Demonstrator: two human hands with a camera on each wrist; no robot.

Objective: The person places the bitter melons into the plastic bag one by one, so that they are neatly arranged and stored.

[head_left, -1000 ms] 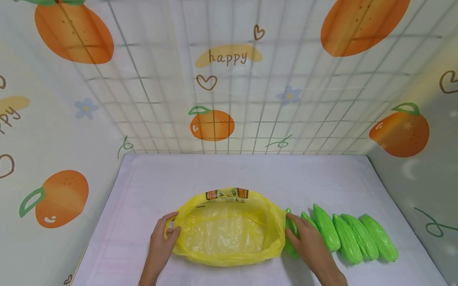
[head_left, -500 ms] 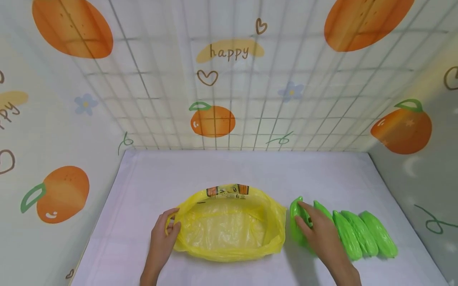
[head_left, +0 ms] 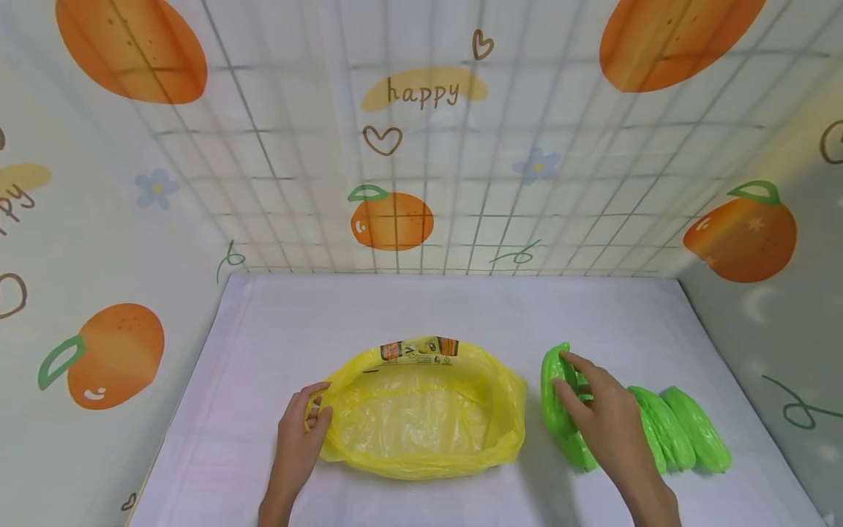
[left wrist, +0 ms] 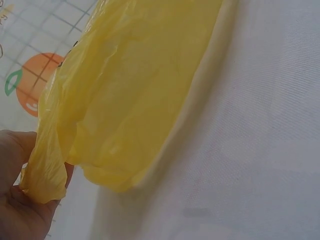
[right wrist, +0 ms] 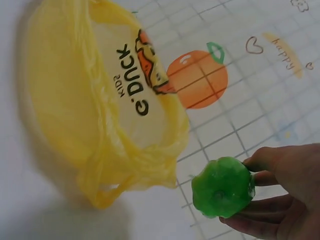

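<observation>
A yellow plastic bag point(head_left: 421, 470) stands with its mouth wide, and no items show in the visible part of its inside. My left hand point(head_left: 301, 427) pinches the bag's left side; in the left wrist view, thumb and fingers of that hand point(left wrist: 22, 200) gather a fold of the film. To the right of the bag, my right hand point(head_left: 609, 417) grips a glossy green ribbed gourd-like vegetable point(head_left: 553, 391) raised above the table. The right wrist view shows its lobed end point(right wrist: 220, 190) between thumb and fingers, apart from the bag point(right wrist: 60, 95).
Several similar green gourds point(head_left: 698, 432) lie side by side on the white table point(head_left: 369, 300) at the right, partly hidden by my right hand and forearm. Printed cloth walls point(head_left: 421, 146) with oranges and a grid enclose the table's back and sides.
My right hand has left the bag's right edge, moved right, taken hold of a green gourd and lifted it. My left hand stays at the bag's left side. The head view has tilted slightly down.
</observation>
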